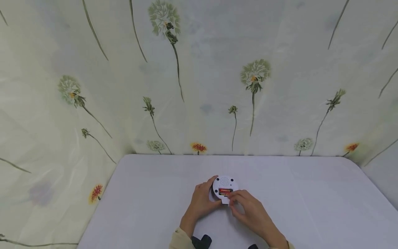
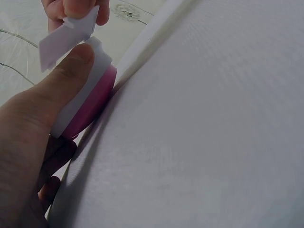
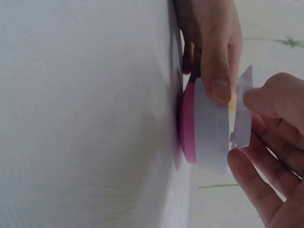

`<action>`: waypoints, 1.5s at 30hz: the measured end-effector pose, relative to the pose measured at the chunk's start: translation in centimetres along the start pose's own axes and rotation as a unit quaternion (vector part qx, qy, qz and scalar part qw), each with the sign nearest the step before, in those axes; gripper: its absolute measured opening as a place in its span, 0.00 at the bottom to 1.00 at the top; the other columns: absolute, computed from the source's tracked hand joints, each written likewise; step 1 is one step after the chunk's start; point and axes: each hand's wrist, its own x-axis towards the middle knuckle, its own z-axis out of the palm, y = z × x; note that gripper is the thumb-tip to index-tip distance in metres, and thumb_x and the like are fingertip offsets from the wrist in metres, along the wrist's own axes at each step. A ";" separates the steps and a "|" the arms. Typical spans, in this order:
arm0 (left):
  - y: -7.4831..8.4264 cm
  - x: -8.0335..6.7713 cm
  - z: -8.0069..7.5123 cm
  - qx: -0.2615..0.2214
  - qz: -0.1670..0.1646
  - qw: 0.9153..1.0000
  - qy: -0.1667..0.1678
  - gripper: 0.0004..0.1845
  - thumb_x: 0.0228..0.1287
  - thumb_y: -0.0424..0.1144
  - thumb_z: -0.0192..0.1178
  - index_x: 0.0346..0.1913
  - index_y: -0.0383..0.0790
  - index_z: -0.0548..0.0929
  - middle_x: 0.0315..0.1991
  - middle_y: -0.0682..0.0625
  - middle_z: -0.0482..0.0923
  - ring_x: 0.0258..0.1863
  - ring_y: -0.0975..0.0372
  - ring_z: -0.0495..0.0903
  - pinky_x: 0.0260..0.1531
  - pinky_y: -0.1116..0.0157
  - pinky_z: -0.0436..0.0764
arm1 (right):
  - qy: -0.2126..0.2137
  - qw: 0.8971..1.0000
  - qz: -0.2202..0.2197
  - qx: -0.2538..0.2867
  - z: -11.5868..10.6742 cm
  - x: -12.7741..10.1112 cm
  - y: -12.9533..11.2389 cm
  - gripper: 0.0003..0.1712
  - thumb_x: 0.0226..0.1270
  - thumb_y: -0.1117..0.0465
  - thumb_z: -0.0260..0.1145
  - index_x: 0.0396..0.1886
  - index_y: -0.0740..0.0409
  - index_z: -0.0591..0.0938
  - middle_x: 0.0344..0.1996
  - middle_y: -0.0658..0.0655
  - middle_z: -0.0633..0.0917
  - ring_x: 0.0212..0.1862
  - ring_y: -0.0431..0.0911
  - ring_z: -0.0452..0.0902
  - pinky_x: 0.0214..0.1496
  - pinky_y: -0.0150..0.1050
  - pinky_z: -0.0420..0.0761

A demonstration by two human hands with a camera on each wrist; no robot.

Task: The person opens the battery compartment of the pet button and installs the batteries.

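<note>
A small round device, white with speaker holes and dark round feet, lies with its pink side down on the table. Red batteries show in its uncovered compartment. My left hand grips the device from the left, thumb along its near edge and fingers round the far side. Between the thumb and fingers of my right hand is a white battery cover, pinched at the device's near right edge. In the left wrist view the cover stands tilted just above the white casing.
A white cloth covers the table. Behind and to the left hangs a curtain printed with dandelions. Black wrist gear shows at the lower edge, beside a beige sleeve.
</note>
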 end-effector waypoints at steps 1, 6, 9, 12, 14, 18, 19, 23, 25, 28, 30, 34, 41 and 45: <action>-0.1 0.0 -0.1 0.002 0.001 1.000 0.002 0.46 0.47 0.54 0.71 0.70 0.54 0.62 0.62 0.55 0.75 0.56 0.63 0.76 0.59 0.58 0.68 | 0.000 1.000 -0.002 -0.001 0.1 0.1 0.0 0.18 0.42 0.67 0.75 0.29 0.45 0.78 0.43 0.42 0.81 0.44 0.33 0.74 0.46 0.20 0.71; -0.4 0.2 -0.2 0.005 0.005 1.000 0.010 0.46 0.45 0.58 0.71 0.69 0.53 0.63 0.60 0.55 0.76 0.54 0.64 0.78 0.57 0.58 0.69 | 0.008 1.000 -0.004 -0.005 0.4 0.7 0.1 0.17 0.42 0.69 0.75 0.29 0.47 0.78 0.42 0.45 0.82 0.44 0.35 0.75 0.45 0.22 0.72; -0.4 0.2 -0.2 -0.004 0.003 1.000 0.006 0.47 0.45 0.62 0.69 0.69 0.54 0.63 0.59 0.55 0.77 0.54 0.64 0.77 0.57 0.58 0.69 | 0.008 1.000 0.008 -0.016 0.5 1.0 0.0 0.17 0.42 0.68 0.76 0.28 0.47 0.79 0.41 0.44 0.83 0.45 0.35 0.75 0.45 0.23 0.73; -0.2 0.1 -0.1 -0.015 -0.001 1.000 -0.003 0.48 0.45 0.65 0.68 0.70 0.54 0.63 0.59 0.55 0.77 0.55 0.64 0.77 0.57 0.57 0.68 | 0.005 0.999 0.018 -0.029 0.6 1.1 -0.1 0.16 0.42 0.67 0.76 0.28 0.47 0.79 0.41 0.44 0.82 0.46 0.35 0.76 0.46 0.25 0.74; -0.2 0.1 -0.1 -0.018 -0.002 1.000 -0.005 0.48 0.45 0.66 0.67 0.70 0.55 0.62 0.59 0.55 0.77 0.56 0.64 0.77 0.58 0.57 0.68 | 0.005 0.999 0.019 -0.035 0.6 1.1 -0.1 0.16 0.43 0.66 0.77 0.28 0.47 0.80 0.41 0.44 0.83 0.46 0.36 0.76 0.46 0.27 0.75; -0.1 0.1 -0.1 -0.006 0.000 1.000 -0.004 0.49 0.44 0.66 0.67 0.70 0.55 0.61 0.58 0.55 0.77 0.55 0.64 0.77 0.58 0.57 0.68 | 0.007 0.999 0.010 -0.040 0.8 1.2 0.0 0.15 0.43 0.66 0.77 0.28 0.47 0.80 0.41 0.45 0.83 0.46 0.37 0.77 0.45 0.30 0.76; -0.2 0.1 -0.1 -0.003 0.001 1.000 -0.004 0.49 0.44 0.66 0.67 0.70 0.55 0.61 0.58 0.55 0.77 0.54 0.64 0.77 0.58 0.58 0.68 | 0.006 0.999 0.006 -0.041 0.8 1.3 0.1 0.15 0.44 0.66 0.77 0.28 0.48 0.80 0.41 0.45 0.83 0.46 0.37 0.77 0.45 0.30 0.76; -0.2 0.1 -0.1 -0.002 0.002 1.000 -0.004 0.49 0.44 0.66 0.67 0.71 0.55 0.61 0.58 0.55 0.77 0.54 0.64 0.77 0.59 0.58 0.68 | 0.002 0.999 -0.003 -0.039 0.8 1.5 0.3 0.15 0.43 0.67 0.77 0.27 0.48 0.80 0.41 0.46 0.83 0.46 0.37 0.77 0.45 0.31 0.77; -0.1 0.1 -0.1 -0.005 -0.001 1.000 -0.004 0.49 0.44 0.65 0.68 0.70 0.55 0.61 0.59 0.55 0.77 0.54 0.64 0.77 0.59 0.58 0.67 | -0.004 0.999 -0.007 -0.036 0.8 1.6 0.3 0.15 0.43 0.67 0.77 0.27 0.48 0.80 0.41 0.46 0.83 0.47 0.38 0.77 0.46 0.32 0.77; 0.0 0.0 -0.2 -0.012 -0.008 1.000 -0.006 0.49 0.44 0.65 0.68 0.70 0.56 0.61 0.59 0.55 0.77 0.55 0.63 0.76 0.60 0.57 0.67 | -0.010 0.999 -0.010 -0.039 0.7 1.7 0.4 0.15 0.44 0.68 0.76 0.28 0.49 0.80 0.41 0.46 0.82 0.47 0.38 0.76 0.45 0.34 0.78; 0.0 0.0 -0.2 -0.017 -0.012 1.000 -0.009 0.49 0.44 0.65 0.68 0.71 0.56 0.61 0.59 0.55 0.77 0.55 0.63 0.76 0.60 0.57 0.67 | -0.009 0.999 -0.013 -0.043 0.7 1.9 0.5 0.14 0.45 0.69 0.76 0.28 0.51 0.80 0.40 0.46 0.82 0.46 0.39 0.76 0.44 0.34 0.78; 0.0 0.1 -0.2 -0.018 -0.012 1.000 -0.014 0.49 0.45 0.65 0.67 0.71 0.57 0.60 0.60 0.55 0.76 0.56 0.63 0.76 0.61 0.58 0.66 | -0.002 0.999 -0.015 -0.051 0.7 2.1 0.6 0.12 0.47 0.69 0.74 0.28 0.53 0.80 0.38 0.47 0.82 0.44 0.39 0.75 0.42 0.35 0.78; -0.1 0.1 -0.2 -0.017 -0.012 1.000 -0.016 0.49 0.45 0.66 0.67 0.71 0.57 0.60 0.60 0.55 0.76 0.56 0.63 0.76 0.61 0.58 0.66 | -0.007 0.999 -0.008 -0.051 0.8 2.4 0.5 0.11 0.49 0.68 0.74 0.28 0.53 0.79 0.38 0.48 0.83 0.43 0.40 0.76 0.42 0.37 0.78; -0.2 0.0 -0.2 -0.020 -0.010 1.000 -0.016 0.49 0.45 0.67 0.66 0.71 0.58 0.60 0.60 0.55 0.76 0.56 0.63 0.75 0.60 0.58 0.66 | -0.014 0.998 0.009 -0.062 0.9 2.5 0.4 0.11 0.50 0.66 0.74 0.29 0.52 0.80 0.38 0.47 0.82 0.42 0.40 0.76 0.42 0.37 0.78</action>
